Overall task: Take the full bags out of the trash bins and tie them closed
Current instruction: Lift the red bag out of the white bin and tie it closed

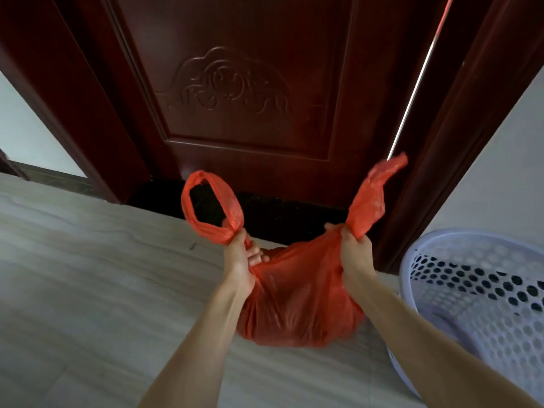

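Now our fingers (255,256) on the left hand (240,262) are curled tight round one handle loop of the thin red plastic trash bag (297,304), and the right hand (354,251) is clenched on the other handle, its loose end flaring up past the fist. The bag bulges full between our wrists, out of its bin and low over the pale marbled floor (88,275); we cannot tell whether it rests there.

We judge the film the weak point: pull the two handles apart too hard while knotting and it may tear or slip from a fist, spilling the load. A short handle may also leave a loose knot.

Just beside our right forearm stands the lavender perforated plastic bin (482,290), close enough to crowd that elbow. Ahead, the dark red carved wooden door (235,98) stands well clear.
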Demonstrator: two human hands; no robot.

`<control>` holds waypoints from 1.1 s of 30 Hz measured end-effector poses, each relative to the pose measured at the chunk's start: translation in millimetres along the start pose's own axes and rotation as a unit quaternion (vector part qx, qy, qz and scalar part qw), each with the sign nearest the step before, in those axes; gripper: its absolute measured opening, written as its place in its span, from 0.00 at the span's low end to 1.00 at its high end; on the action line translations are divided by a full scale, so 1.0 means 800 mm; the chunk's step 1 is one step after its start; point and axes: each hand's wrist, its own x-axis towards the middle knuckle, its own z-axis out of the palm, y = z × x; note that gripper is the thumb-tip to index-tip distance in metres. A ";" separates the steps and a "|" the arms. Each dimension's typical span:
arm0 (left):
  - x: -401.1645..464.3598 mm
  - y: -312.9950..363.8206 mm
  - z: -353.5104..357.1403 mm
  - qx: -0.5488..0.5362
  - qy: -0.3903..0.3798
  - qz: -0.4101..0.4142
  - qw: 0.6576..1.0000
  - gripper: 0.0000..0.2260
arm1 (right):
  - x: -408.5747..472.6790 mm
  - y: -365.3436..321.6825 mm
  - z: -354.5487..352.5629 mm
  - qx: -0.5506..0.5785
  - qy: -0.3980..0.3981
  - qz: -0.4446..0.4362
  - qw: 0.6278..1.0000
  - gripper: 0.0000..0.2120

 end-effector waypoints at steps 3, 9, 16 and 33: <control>-0.008 0.003 -0.003 0.012 -0.046 -0.039 0.998 0.08 | -0.009 -0.009 0.007 0.040 -0.081 -0.041 0.995 0.11; -0.009 -0.003 -0.016 0.032 -0.112 -0.084 0.990 0.10 | -0.011 0.002 0.010 0.014 -0.097 -0.016 0.995 0.09; -0.007 -0.021 -0.004 -0.014 -0.136 0.036 0.990 0.10 | 0.001 0.015 0.003 -0.095 -0.118 0.039 0.988 0.09; -0.003 -0.047 0.003 0.128 -0.098 -0.061 0.985 0.14 | -0.006 0.027 0.006 0.032 -0.101 0.069 0.992 0.12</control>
